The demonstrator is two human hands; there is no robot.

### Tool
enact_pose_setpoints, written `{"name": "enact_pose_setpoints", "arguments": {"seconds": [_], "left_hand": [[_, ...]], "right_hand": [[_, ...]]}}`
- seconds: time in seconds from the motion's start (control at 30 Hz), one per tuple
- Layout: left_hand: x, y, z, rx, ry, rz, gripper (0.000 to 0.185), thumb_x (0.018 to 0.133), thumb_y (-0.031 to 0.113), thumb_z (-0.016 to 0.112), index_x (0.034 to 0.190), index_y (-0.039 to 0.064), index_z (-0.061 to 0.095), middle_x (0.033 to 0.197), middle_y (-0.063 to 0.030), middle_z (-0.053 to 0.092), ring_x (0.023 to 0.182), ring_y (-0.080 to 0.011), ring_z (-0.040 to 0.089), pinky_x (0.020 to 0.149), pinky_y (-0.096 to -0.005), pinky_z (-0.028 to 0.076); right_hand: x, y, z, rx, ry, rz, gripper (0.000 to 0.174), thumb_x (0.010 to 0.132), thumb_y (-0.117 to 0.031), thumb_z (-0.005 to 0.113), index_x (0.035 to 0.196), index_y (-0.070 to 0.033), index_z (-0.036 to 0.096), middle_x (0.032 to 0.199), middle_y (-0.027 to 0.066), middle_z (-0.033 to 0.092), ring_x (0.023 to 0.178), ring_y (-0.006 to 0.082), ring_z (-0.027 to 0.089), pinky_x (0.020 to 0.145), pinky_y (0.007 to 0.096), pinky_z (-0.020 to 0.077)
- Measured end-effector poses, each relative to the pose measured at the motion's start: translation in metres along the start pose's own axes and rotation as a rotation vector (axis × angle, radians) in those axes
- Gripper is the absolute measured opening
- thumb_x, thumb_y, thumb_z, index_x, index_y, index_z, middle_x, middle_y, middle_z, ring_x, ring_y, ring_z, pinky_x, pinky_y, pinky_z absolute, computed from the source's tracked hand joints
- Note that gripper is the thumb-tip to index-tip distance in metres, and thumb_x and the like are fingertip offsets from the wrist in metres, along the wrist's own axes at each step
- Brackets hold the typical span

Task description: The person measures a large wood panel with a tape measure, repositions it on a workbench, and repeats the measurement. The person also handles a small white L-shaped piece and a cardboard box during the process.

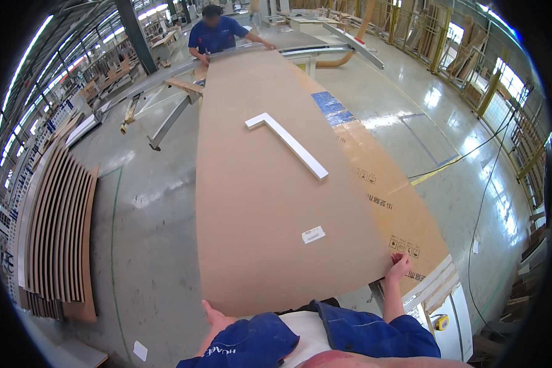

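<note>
A long brown panel (267,202) stretches away from my waist. My left hand (217,317) grips its near left corner, the thumb showing at the edge. At the near right corner, my right hand (399,266) holds the edge with its fingers curled; part of the grip is hidden. On the panel's face lies a white L-shaped strip (294,149), short leg at the far end. Closer to me is a white paper label (313,235) bearing writing. At the far end, a co-worker (218,34) has both hands on the panel.
Printed cardboard (386,198) with blue tape (332,108) runs along the panel's right side. A yellow tape measure (441,322) sits at lower right. Stacked panels (55,230) stand on the left. A metal support arm (172,120) juts out left. Cables (487,184) trail at right.
</note>
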State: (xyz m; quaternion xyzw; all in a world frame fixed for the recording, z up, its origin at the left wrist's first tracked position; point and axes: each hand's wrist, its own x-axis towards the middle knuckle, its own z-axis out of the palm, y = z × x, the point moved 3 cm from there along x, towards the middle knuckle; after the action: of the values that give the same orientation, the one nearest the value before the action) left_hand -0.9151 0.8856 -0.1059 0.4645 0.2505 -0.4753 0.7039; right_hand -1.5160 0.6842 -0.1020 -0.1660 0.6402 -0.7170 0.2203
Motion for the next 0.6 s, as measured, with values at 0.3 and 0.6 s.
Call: {"name": "enact_pose_setpoints", "arguments": {"seconds": [0.3, 0.6], "left_hand": [[-0.046, -0.101, 0.047, 0.156, 0.110, 0.002, 0.070, 0.100, 0.063, 0.057, 0.148, 0.012, 0.050, 0.149, -0.0088, 0.054, 0.132, -0.0343, 0.054, 0.107, -0.0578, 0.046], [-0.087, -0.167, 0.095, 0.424, -0.003, -0.175, 0.074, 0.098, 0.064, 0.059, 0.150, 0.013, 0.049, 0.151, -0.0104, 0.054, 0.135, -0.0359, 0.053, 0.110, -0.0576, 0.045]], "right_hand": [[0.142, 0.006, 0.009, 0.033, -0.039, 0.045, 0.034, 0.104, -0.027, 0.058, 0.084, -0.001, 0.065, 0.078, 0.0065, 0.065, 0.067, 0.0157, 0.066, 0.061, 0.0274, 0.0573], [0.246, -0.004, 0.027, 0.006, -0.068, 0.064, 0.032, 0.104, -0.027, 0.059, 0.087, 0.000, 0.066, 0.079, 0.0064, 0.066, 0.069, 0.0153, 0.066, 0.061, 0.0265, 0.0568]]}}
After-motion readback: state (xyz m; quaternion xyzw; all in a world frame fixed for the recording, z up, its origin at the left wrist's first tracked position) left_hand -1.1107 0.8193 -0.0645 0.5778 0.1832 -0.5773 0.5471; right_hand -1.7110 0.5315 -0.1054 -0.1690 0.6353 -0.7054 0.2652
